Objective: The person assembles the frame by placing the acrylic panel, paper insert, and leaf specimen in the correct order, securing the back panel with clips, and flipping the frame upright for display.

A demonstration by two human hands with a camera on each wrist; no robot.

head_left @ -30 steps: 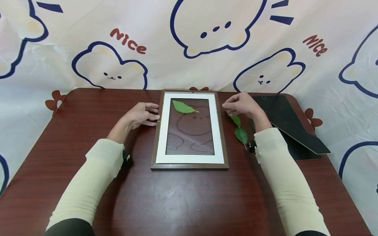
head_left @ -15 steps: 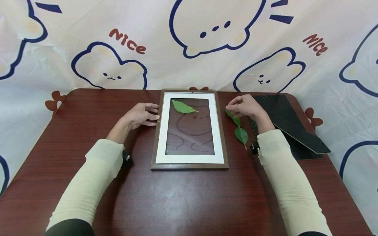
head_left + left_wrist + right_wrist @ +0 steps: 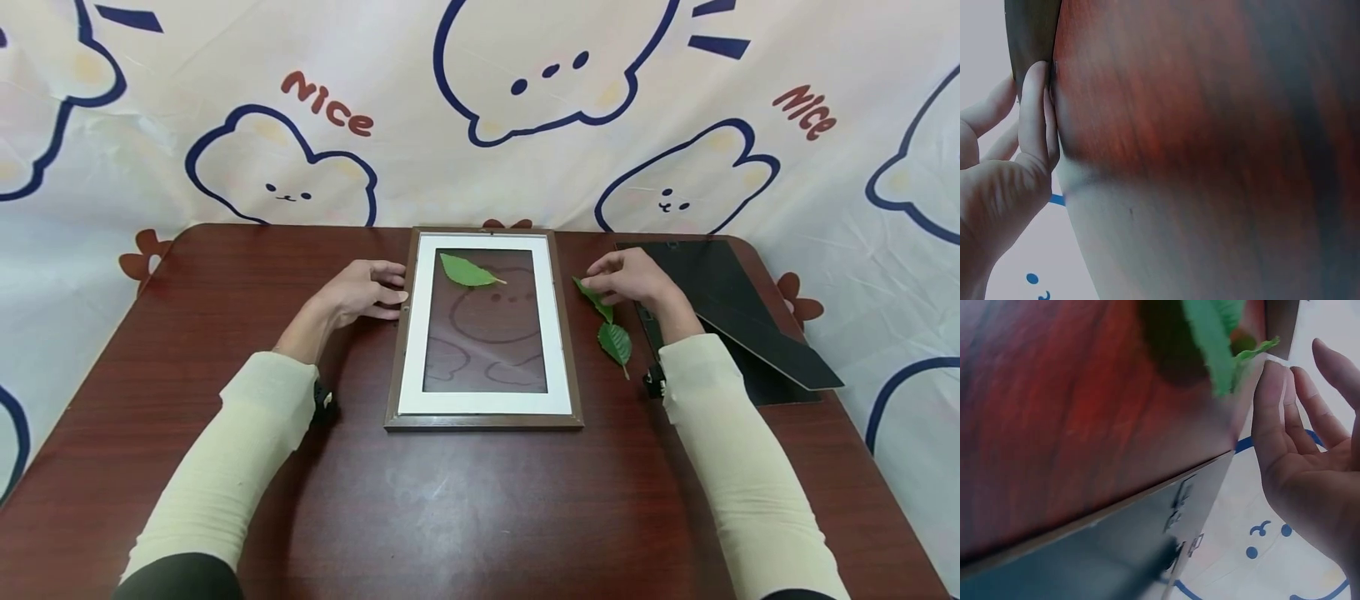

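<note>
A brown picture frame (image 3: 483,422) with a white mat (image 3: 483,403) lies at the table's middle. Inside the mat's opening, near the top left, is a bright green leaf (image 3: 467,270). My left hand (image 3: 363,292) touches the frame's left side with nearly straight fingers; the left wrist view shows its fingertips against the frame edge (image 3: 1032,37). To the right of the frame, my right hand (image 3: 630,275) is over a green leaf (image 3: 601,307), partly covering it. In the right wrist view its fingertips are right by the leaf stem, thumb apart. A darker leaf (image 3: 615,340) lies just below.
A black backing board (image 3: 697,267) with a raised stand flap (image 3: 780,358) lies on the right, beneath and beside the right forearm. The dark red wooden table (image 3: 450,517) ends at a white patterned curtain (image 3: 420,175) behind.
My right hand has moved a little right and down, away from the frame, and is now over the upper loose leaf. The left hand and the frame stay put.
</note>
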